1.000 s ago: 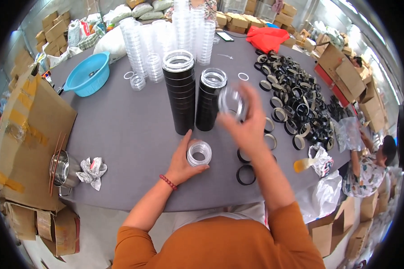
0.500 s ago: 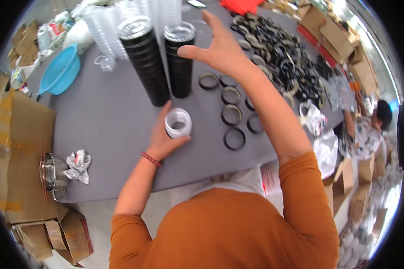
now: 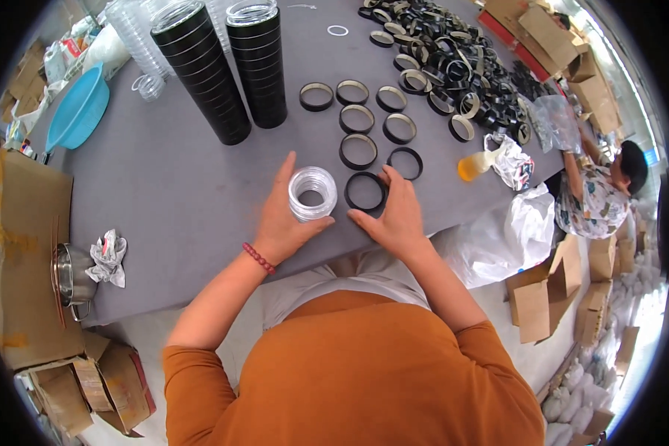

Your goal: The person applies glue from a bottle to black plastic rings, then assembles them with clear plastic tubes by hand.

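Note:
My left hand (image 3: 278,219) curls around a clear plastic ring piece (image 3: 327,207), ridged and open in the middle, near the table's front edge. Just to its right, my right hand (image 3: 399,215) has thumb and fingers around the near right side of a black ring (image 3: 367,209). Several more black rings with pale insides lie beyond it in loose rows, one (image 3: 421,165) close to my right fingertips. Two tall black ringed stacks with clear tops, the left one (image 3: 204,82) and the right one (image 3: 258,74), stand farther back.
A large heap of black rings (image 3: 453,70) covers the back right. Clear stacked pieces (image 3: 135,44) and a blue basin (image 3: 82,111) are at the back left. A metal pot (image 3: 74,275) sits by the left edge. Another person (image 3: 598,193) is at the right.
My right hand has come down from above the tall stacks to the near black ring. The left hand keeps the clear ring piece. The whole view has shifted.

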Tool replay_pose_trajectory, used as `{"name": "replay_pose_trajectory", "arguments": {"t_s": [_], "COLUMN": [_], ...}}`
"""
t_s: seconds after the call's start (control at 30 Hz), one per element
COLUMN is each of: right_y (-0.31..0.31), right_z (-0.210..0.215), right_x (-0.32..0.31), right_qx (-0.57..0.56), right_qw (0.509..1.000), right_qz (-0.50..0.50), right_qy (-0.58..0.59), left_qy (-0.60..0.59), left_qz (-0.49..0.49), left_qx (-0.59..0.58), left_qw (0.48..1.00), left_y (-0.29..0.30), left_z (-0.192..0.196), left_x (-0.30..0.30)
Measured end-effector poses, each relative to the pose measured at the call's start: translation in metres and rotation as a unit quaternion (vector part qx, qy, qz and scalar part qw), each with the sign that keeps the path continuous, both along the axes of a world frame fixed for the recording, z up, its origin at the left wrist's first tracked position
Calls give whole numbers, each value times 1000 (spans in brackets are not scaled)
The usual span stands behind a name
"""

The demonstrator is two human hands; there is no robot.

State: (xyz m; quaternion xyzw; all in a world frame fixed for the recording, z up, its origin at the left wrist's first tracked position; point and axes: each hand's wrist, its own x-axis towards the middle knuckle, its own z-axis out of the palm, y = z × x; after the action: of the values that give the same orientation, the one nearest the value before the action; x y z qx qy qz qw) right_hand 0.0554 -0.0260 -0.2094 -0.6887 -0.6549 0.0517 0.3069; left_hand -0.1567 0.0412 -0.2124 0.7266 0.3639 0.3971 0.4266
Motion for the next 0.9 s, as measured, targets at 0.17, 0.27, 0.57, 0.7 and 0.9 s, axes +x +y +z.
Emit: {"name": "replay_pose_trajectory", "arguments": {"t_s": [0.17, 0.27, 0.57, 0.7, 0.9], "right_y": [-8, -8, 17, 22, 27], "right_z": [-6, 13, 52, 51, 48], "right_x": [7, 8, -22, -26, -27], "right_qx": [11, 40, 72, 52, 87], "right_qw": [994, 968, 961, 962, 969], "right_qz": [-13, 31, 185, 199, 216], "right_qy": [110, 247, 192, 180, 86], "left_qy": [-9, 1, -110, -49, -24], "left_qz": [10, 12, -23, -55, -56], "left_qx": [-4, 2, 102, 144, 103], "left_qw": [1000, 1000, 988, 987, 993], "left_y": [-10, -12, 3, 7, 6], "left_z": [-1, -5, 6, 12, 7], "left_x": [11, 11, -10, -12, -14]}}
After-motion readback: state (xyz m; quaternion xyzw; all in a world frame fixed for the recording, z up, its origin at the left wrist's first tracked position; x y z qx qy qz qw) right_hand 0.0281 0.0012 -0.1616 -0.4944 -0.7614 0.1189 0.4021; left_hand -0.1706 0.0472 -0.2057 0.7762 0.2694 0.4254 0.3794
